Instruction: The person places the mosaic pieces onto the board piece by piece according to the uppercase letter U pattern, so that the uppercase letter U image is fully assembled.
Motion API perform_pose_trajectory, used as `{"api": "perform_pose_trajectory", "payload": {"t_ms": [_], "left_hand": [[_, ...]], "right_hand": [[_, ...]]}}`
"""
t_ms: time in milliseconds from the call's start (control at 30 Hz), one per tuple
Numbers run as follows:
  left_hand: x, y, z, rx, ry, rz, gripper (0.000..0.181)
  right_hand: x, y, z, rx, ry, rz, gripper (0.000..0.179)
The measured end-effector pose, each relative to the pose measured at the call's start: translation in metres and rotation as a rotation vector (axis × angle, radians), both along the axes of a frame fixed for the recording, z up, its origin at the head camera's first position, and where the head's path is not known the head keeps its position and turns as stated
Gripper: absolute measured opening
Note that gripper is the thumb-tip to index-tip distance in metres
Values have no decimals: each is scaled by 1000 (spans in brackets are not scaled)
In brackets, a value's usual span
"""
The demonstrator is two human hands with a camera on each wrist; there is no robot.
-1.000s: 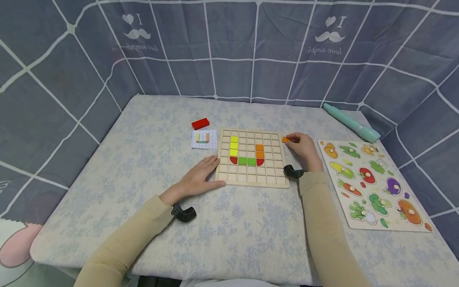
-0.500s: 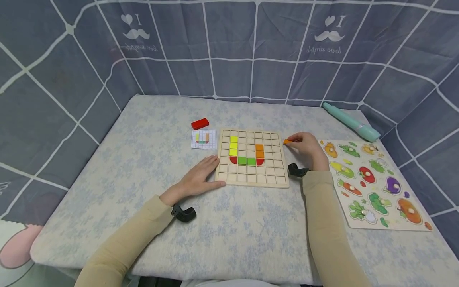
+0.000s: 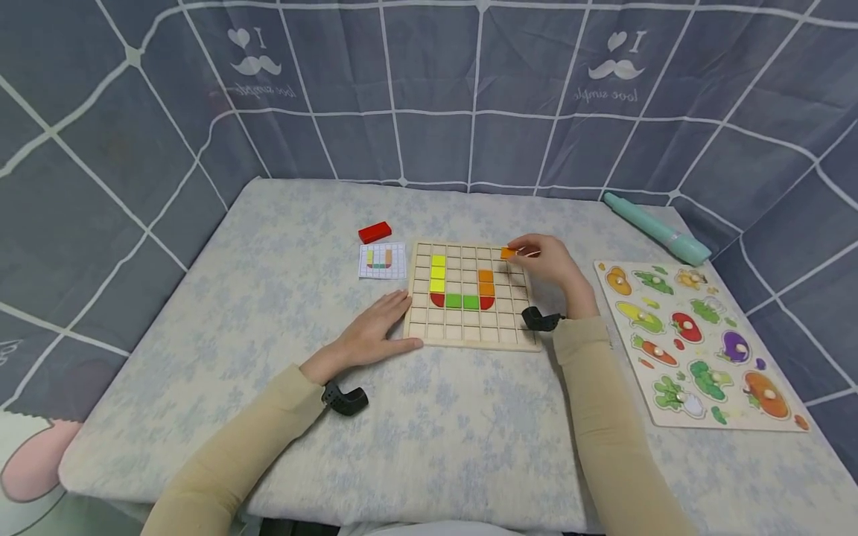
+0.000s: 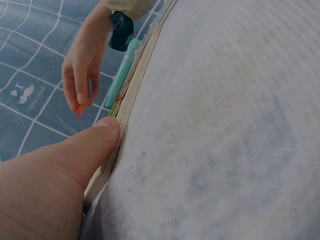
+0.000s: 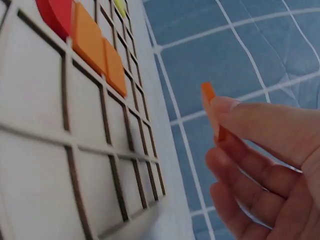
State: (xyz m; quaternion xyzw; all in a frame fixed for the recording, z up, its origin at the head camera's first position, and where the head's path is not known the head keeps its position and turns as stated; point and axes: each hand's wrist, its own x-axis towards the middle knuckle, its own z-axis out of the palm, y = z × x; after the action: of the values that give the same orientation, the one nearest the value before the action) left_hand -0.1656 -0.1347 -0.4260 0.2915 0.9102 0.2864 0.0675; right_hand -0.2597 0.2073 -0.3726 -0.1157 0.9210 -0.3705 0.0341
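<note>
My right hand (image 3: 553, 268) pinches an orange square tile (image 5: 211, 107) between thumb and fingers, above the far right part of the wooden grid board (image 3: 476, 333). My left hand (image 3: 369, 331) lies with fingers extended against the board's left edge; its thumb (image 4: 95, 150) touches the near-left corner. Set in the board is a U of tiles: yellow tiles (image 3: 438, 273) on the left, green tiles (image 3: 462, 301) along the bottom, two orange tiles (image 3: 485, 283) on the right, and red rounded tiles (image 3: 437, 300) at both lower corners.
Left of the board lies a pattern card (image 3: 382, 260) showing a similar U, with a red block (image 3: 375, 232) behind it. To the right are a vegetable puzzle board (image 3: 697, 350) and a teal cylinder (image 3: 657, 228). A grey-blue curtain (image 3: 429, 89) surrounds the table.
The right hand has moved left from beside the board's right edge to over its far right part, carrying the orange tile. The left hand has stayed in place.
</note>
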Motion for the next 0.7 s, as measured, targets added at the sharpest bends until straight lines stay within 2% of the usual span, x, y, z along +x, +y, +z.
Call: {"api": "perform_pose_trajectory", "payload": {"t_ms": [133, 333, 700], "left_hand": [[0, -1, 1, 3, -4, 0, 87], [0, -1, 1, -8, -6, -2, 87], [0, -1, 1, -17, -19, 6, 87]], "right_hand": [[-1, -15, -4, -25, -5, 38, 33], [-4, -26, -15, -22, -50, 43, 31], [-7, -31, -37, -74, 7, 60, 24]]}}
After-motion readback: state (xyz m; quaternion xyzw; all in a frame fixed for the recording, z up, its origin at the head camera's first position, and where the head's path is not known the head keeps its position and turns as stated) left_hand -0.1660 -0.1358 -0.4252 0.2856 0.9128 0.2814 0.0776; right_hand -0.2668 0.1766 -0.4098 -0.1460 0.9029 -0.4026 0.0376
